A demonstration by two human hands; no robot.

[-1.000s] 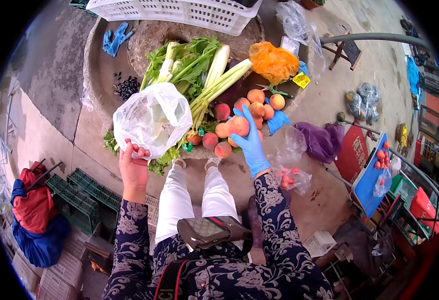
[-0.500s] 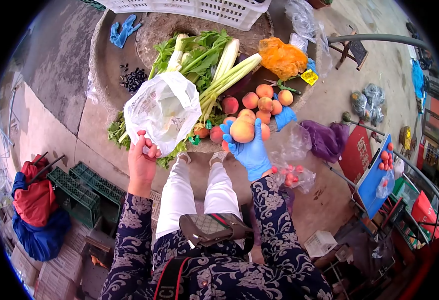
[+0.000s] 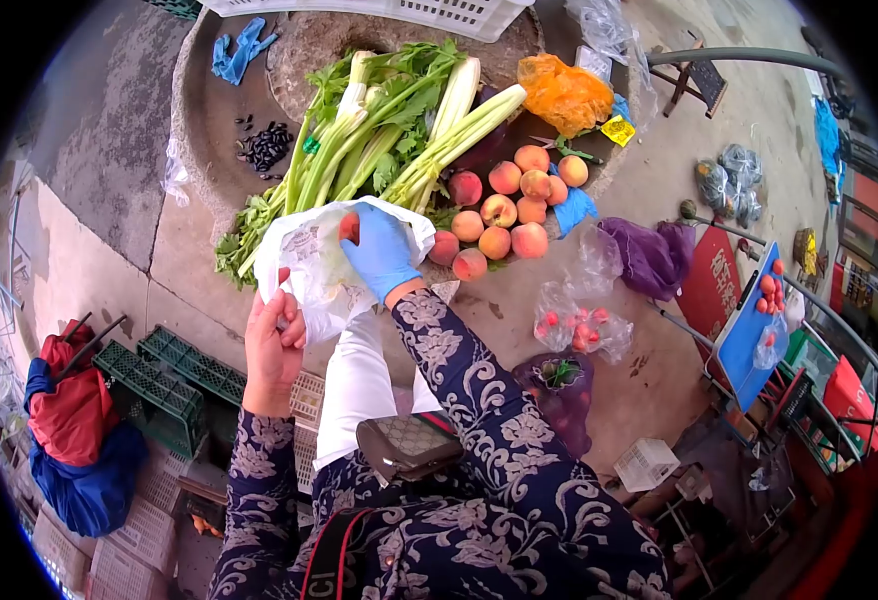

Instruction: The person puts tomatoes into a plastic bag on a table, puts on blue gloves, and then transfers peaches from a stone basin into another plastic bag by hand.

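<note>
Bare fingers of my left hand (image 3: pixel 276 345) pinch the near left edge of a white plastic bag (image 3: pixel 304 250), whose mouth gapes upward. In a blue glove, my right hand (image 3: pixel 381 252) reaches over the bag's mouth, gripping a peach (image 3: pixel 349 226) that shows partly past the fingers. To the right, several peaches (image 3: pixel 499 211) lie grouped on the round stone table (image 3: pixel 194 130). Long celery stalks (image 3: pixel 359 125) with green leaves spread just beyond the bag, which covers some of their lower ends.
A white crate (image 3: pixel 439 18) stands at the far edge. An orange plastic bag (image 3: pixel 564 92) sits at the right, dark oval pieces (image 3: pixel 266 147) at the left. On the ground are a purple bag (image 3: pixel 649 258), clear bags of red fruit (image 3: pixel 584 328) and green crates (image 3: pixel 149 395).
My right hand has moved left from the peach pile to the white bag with a peach in it. The bag's mouth has tilted and folded; my left hand still holds its edge.
</note>
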